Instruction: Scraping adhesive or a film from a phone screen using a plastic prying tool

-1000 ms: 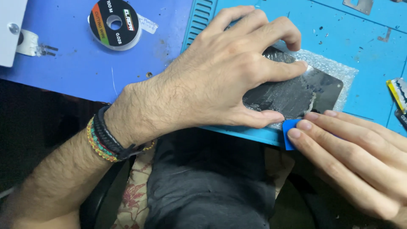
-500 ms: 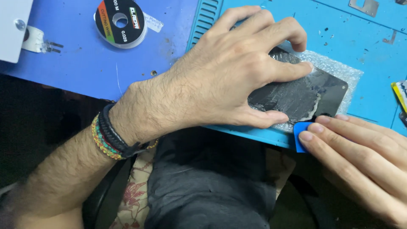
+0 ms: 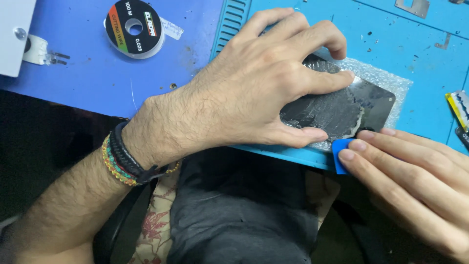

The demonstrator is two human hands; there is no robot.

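My left hand (image 3: 254, 93) lies spread over a dark, cracked flat panel (image 3: 342, 110) and presses it down onto a sheet of bubble wrap (image 3: 386, 78) on a light blue work mat (image 3: 420, 44). My right hand (image 3: 405, 181) comes in from the lower right. Its fingers pinch a small blue plastic pick (image 3: 340, 154) against the panel's near edge. Most of the panel is hidden under my left hand.
A round black spool of cutting wire (image 3: 134, 27) lies on the darker blue mat (image 3: 83, 73) at the upper left. A white box (image 3: 12, 34) with a small metal clip sits at the far left. A yellow-edged blade (image 3: 459, 107) lies at the right edge. My dark trousers (image 3: 234, 215) show below the table.
The view has drifted slightly; my right hand with the blue pick has slid a little along the panel's near edge. My left hand keeps pressing in the same place.
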